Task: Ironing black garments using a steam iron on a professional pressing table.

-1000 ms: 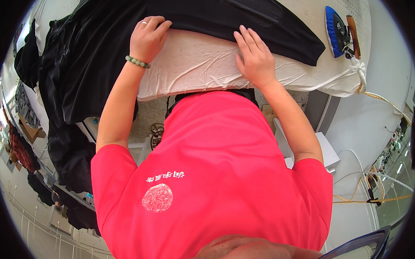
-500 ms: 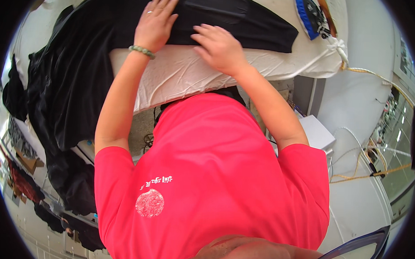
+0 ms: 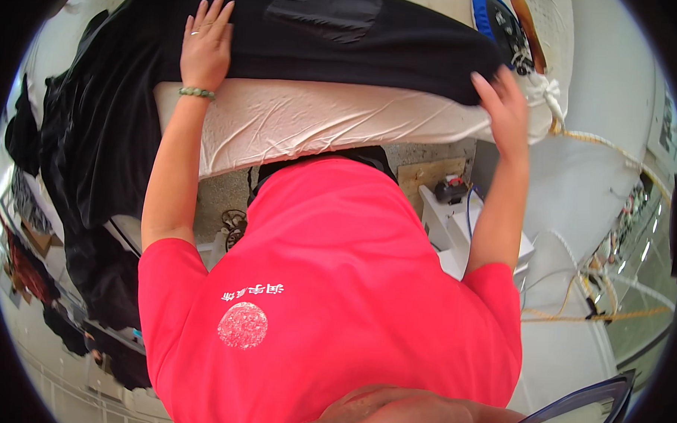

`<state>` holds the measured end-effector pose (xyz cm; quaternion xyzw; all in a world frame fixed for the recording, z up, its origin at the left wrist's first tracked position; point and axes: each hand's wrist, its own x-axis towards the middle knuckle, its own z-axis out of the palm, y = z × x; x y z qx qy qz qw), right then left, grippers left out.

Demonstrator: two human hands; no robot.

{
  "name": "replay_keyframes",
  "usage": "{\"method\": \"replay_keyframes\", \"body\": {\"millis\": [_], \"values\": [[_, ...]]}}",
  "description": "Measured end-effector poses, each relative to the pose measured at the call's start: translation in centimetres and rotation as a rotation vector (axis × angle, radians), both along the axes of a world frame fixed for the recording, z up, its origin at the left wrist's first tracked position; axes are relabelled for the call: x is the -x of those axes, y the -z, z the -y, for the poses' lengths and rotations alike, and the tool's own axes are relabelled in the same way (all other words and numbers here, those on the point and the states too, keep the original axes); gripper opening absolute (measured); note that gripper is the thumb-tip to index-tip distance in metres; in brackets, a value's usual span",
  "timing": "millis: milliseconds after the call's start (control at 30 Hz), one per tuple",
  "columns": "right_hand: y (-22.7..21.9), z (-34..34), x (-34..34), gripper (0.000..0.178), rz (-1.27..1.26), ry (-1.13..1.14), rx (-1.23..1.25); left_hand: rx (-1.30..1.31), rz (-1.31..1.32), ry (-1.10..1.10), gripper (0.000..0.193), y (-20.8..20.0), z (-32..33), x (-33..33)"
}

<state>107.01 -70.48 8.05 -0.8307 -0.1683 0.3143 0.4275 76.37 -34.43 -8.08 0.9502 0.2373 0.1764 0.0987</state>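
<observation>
A black garment [image 3: 299,53] lies spread over the white padded board [image 3: 282,127], with a smooth black patch [image 3: 327,13] on its upper side. My left hand [image 3: 206,54] rests flat on the cloth, fingers stretched out, a green bead bracelet at its wrist. At the garment's narrow right end is my right hand [image 3: 506,113], slightly blurred, thumb and fingers apart. Just beyond it an iron [image 3: 505,31] with a blue rim and a brown handle sits on the board. Whether the right fingertips touch the cloth I cannot tell.
More black fabric [image 3: 94,151] hangs down off the board at the left. A knotted white cloth [image 3: 544,95] and a yellowish rope [image 3: 594,138] are at the board's right end. Below stands a white box-like unit [image 3: 446,223]; cords [image 3: 567,279] run at the right.
My right hand has moved right, from the middle of the garment to its narrow end by the iron. My left hand has shifted a little left, still flat on the cloth.
</observation>
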Motion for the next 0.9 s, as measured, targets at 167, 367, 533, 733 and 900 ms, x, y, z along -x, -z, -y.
{"method": "replay_keyframes", "body": {"millis": [167, 367, 533, 733, 900], "values": [[-4.8, 0.1, 2.6, 0.036, -0.049, -0.182, -0.178, -0.005, -0.147, -0.024, 0.074, -1.2, 8.4, -6.0], [11.3, 4.3, -5.2, 0.028, -0.289, -0.153, -0.076, 0.095, -0.124, 0.29, 0.072, -2.2, 26.2, -21.5], [12.0, 4.7, -5.1, 0.03, -0.26, -0.157, -0.122, 0.165, -0.069, 0.227, 0.072, -1.9, 23.1, -19.0], [10.3, 3.4, -4.1, 0.042, -0.031, -0.238, -0.021, -0.116, -0.133, -0.37, 0.078, -0.8, 11.0, -4.4], [9.1, 2.8, -4.0, 0.051, 0.211, -0.38, 0.23, -0.022, -0.247, -0.053, 0.078, -1.9, 19.6, -8.4]]}}
